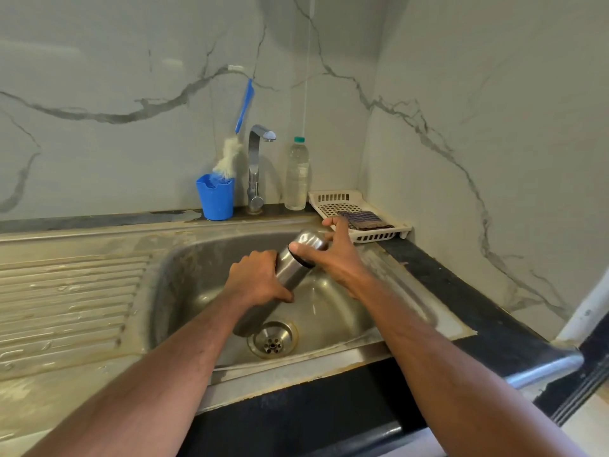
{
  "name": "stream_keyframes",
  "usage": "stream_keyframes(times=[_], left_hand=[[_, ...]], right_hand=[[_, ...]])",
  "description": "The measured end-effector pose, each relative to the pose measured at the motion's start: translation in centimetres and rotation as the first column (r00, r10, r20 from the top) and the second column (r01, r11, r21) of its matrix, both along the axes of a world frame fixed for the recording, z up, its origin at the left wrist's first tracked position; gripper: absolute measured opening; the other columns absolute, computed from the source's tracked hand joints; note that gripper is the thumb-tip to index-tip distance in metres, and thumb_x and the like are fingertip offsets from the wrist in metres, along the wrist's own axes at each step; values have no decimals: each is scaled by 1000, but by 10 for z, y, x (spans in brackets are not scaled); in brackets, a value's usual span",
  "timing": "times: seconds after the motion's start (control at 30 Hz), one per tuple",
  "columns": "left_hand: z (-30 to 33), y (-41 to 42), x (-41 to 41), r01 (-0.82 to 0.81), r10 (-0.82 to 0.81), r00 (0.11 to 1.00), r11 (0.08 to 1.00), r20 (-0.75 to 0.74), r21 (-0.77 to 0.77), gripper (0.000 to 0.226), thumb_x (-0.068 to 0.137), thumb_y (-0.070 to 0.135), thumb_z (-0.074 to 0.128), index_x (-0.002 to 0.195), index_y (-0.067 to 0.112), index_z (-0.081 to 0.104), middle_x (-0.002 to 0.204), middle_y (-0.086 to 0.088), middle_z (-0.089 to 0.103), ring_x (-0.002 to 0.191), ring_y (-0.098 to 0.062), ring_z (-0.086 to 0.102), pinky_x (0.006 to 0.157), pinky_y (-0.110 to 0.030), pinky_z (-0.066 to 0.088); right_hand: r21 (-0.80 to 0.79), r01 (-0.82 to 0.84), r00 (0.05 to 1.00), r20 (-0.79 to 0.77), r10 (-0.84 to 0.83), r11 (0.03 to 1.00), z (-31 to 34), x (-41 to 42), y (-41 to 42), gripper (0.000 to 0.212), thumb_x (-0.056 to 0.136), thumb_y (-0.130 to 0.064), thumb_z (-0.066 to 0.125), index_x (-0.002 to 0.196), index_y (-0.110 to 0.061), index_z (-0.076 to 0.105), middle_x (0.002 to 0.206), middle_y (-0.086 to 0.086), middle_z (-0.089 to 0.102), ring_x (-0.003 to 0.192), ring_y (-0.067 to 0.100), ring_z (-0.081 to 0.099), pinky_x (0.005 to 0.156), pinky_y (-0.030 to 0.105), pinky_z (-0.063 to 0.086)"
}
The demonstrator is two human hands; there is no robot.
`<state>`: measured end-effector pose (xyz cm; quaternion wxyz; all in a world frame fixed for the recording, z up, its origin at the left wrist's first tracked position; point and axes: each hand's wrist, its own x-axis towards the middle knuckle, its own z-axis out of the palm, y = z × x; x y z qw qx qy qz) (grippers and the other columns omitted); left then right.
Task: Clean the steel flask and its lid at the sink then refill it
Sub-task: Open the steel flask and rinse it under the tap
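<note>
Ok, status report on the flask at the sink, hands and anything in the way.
Left hand grips steel flask, tilted over sink. Right hand on lid, lid still on. Tap dry, nothing blocking.

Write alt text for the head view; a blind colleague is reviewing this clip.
Over a steel sink, a person's left hand grips a tilted steel flask while the right hand holds its lid. Behind stand a tap that is not running, a blue cup with a bottle brush, a plastic water bottle and a white tray.
</note>
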<state>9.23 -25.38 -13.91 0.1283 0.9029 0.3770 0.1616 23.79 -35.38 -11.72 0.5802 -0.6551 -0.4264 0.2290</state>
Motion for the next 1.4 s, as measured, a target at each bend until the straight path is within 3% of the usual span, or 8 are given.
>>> stream_keyframes(times=[0.1,0.2,0.3,0.43,0.7,0.9,1.0,1.4], left_hand=[[1,-2,3,11,-11,1000,1000,-7,6,67,58,56,90,111,27,59,99,8,63,86,-14,59,73,-30,43],[0,-4,6,19,-19,1000,1000,15,-23,70,55,58,90,110,27,59,99,9,63,88,-15,60,74,-31,47],[-2,-4,8,27,-26,999,999,24,-33,73,53,60,90,110,27,58,100,9,64,89,-15,61,78,-34,52],[-2,-4,9,13,-13,1000,1000,28,-12,70,58,58,89,113,27,57,99,10,60,87,-13,57,73,-30,44],[-3,-7,23,-1,7,998,995,56,-98,67,57,52,92,106,26,53,97,8,60,87,-14,60,74,-31,49],[1,-19,43,39,4,978,978,208,-203,78,46,52,96,108,22,59,100,3,68,86,-17,66,83,-40,60],[-1,-21,49,70,-10,966,972,257,-225,87,40,57,94,113,23,61,103,3,70,87,-17,68,83,-41,60],[-1,-19,36,70,-31,962,988,272,-135,84,55,46,96,124,17,59,113,-1,69,88,-15,63,88,-37,56]], right_hand=[[86,81,997,-2,-82,993,1,1,2,73,69,-21,92,119,-23,40,110,9,61,97,20,62,82,37,59],[218,-122,959,-225,172,968,5,9,-2,71,67,18,70,113,-20,32,122,21,64,103,29,60,77,37,52],[219,-185,904,-345,254,958,3,12,-4,80,66,10,76,121,-27,30,138,10,54,116,27,55,89,45,53],[-24,15,996,-92,-18,1000,7,4,-6,85,69,-26,92,130,-24,33,116,2,58,101,19,64,84,40,60],[281,157,914,-404,-32,947,11,46,-26,61,64,7,86,112,-14,54,119,14,68,112,38,66,95,48,57],[95,487,862,108,-495,868,11,89,-69,63,67,-20,93,115,-28,52,103,-11,61,94,6,61,72,17,47],[24,585,768,305,-564,810,1,111,-83,59,66,-25,93,107,-31,51,101,-6,61,94,15,62,77,26,50],[-126,577,763,436,-477,807,-8,127,-67,62,65,-30,94,108,-25,49,106,2,64,99,23,62,84,35,51]])
